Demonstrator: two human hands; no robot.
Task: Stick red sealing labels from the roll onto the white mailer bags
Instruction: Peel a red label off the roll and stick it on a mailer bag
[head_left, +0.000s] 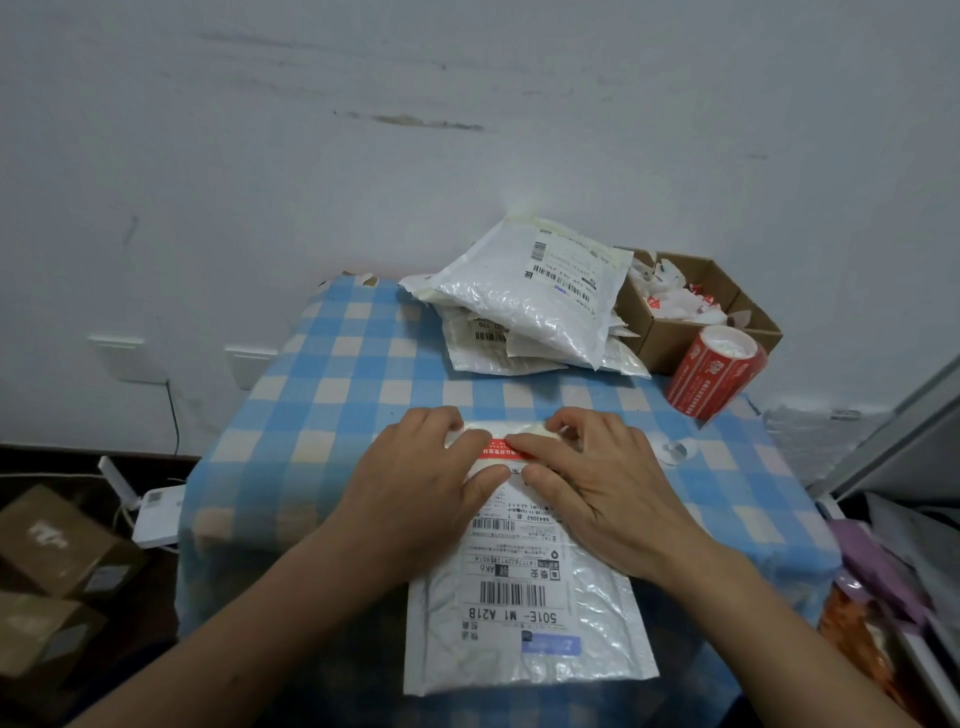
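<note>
Both hands, left hand (415, 467) and right hand (597, 473), fingers flat, press the limp, tacky red label (498, 451) onto the soft mailer (524, 618); roll (714, 371) at two o'clock.

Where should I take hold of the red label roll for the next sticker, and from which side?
Grip the red label roll around its curved red wall, coming from its left, the open tabletop side. It leans tilted with its white open end facing up toward the cardboard box, which blocks the far side, and it sits near the table's right edge. Both hands are pressing the mailer bag.
</note>
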